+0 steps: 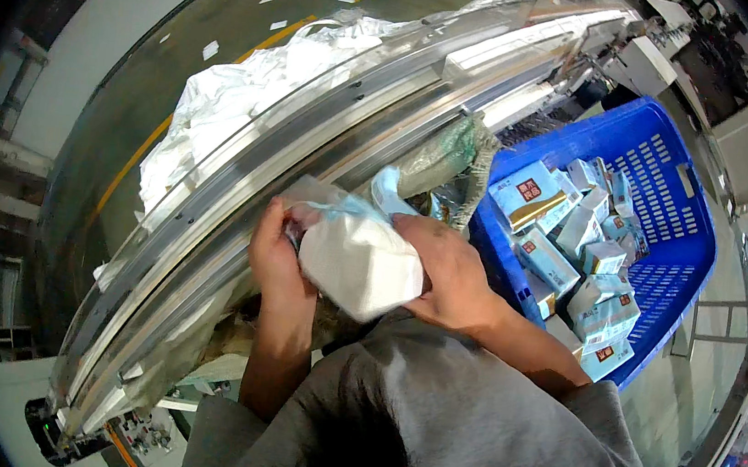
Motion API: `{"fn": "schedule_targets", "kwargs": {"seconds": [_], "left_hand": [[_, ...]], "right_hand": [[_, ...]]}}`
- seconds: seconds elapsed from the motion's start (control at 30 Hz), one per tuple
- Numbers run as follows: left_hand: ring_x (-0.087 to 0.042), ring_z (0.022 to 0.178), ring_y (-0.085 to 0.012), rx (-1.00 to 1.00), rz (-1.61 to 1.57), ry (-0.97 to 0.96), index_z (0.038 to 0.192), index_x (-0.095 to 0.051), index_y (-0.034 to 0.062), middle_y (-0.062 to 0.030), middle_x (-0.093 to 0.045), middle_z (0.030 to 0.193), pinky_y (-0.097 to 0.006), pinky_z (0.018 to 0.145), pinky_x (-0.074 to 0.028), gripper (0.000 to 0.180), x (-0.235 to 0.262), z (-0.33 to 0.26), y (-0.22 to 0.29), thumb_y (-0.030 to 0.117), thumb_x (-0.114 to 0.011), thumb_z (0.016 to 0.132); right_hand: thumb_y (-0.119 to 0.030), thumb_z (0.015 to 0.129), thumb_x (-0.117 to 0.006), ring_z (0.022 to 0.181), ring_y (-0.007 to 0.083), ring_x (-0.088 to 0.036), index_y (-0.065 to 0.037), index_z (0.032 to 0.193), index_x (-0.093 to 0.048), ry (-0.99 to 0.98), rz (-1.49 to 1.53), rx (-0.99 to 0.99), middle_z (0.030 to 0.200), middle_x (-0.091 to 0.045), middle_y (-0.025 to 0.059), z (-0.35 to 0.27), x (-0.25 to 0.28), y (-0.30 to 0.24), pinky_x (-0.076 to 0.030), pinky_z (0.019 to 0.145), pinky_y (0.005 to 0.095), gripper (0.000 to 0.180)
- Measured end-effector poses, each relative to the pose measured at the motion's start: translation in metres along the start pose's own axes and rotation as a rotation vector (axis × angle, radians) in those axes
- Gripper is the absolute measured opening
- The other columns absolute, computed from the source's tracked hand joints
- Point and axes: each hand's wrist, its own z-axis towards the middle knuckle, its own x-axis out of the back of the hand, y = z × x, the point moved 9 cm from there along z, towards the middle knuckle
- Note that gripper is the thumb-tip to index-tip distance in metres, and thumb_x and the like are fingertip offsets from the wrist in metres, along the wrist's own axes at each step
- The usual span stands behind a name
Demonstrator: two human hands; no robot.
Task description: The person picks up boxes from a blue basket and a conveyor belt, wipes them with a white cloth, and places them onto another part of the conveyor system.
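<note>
Between my two hands is a tissue pack: a thick white wad of tissues [361, 264] with a clear and light-blue plastic wrapper [327, 196] loose along its far side. My left hand [285, 246] is closed on the pack's left edge, its fingers partly behind the film. On the right side, my right hand [453, 270] grips the wad, thumb on top near a strip of blue wrapper [388, 189]. The fingers underneath are hidden. Just past my right hand lies a greenish woven sack [446, 163] with an open, frayed mouth.
A blue perforated crate [690, 256] at my right holds several light-blue tissue packs [546, 258]. A conveyor with metal rails [311, 139] curves across in front. Beyond it lies a heap of white tissue [231, 111]; scraps [210, 50] dot the floor near a yellow line.
</note>
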Motion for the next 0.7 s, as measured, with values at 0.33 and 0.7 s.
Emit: {"fn": "schedule_targets", "kwargs": {"seconds": [0.33, 0.7], "left_hand": [[-0.041, 0.1, -0.0343, -0.226, 1.54, -0.763, 0.111, -0.041, 0.0028, -0.0203, -0.045, 0.107, -0.039, 0.087, -0.032, 0.041, 0.027, 0.051, -0.223, 0.015, -0.049, 0.072], [-0.047, 0.092, -0.0218, 0.122, 0.468, -0.324, 0.113, -0.034, -0.0016, -0.0126, -0.046, 0.101, -0.034, 0.08, -0.04, 0.054, -0.05, -0.04, -0.053, 0.013, -0.058, 0.067]], "right_hand": [[-0.025, 0.061, -0.068, 0.088, 0.0253, -0.051, 0.0, 0.114, -0.026, 0.821, 0.96, -0.757, 0.099, -0.046, 0.0143, -0.11, 0.078, 0.098, -0.046, 0.071, 0.0353, 0.073], [-0.02, 0.055, -0.074, 0.107, 0.0256, -0.036, -0.005, 0.123, -0.018, 0.607, 0.733, -0.547, 0.115, -0.034, 0.0159, -0.045, 0.029, 0.076, -0.029, 0.091, 0.0382, 0.09]]}}
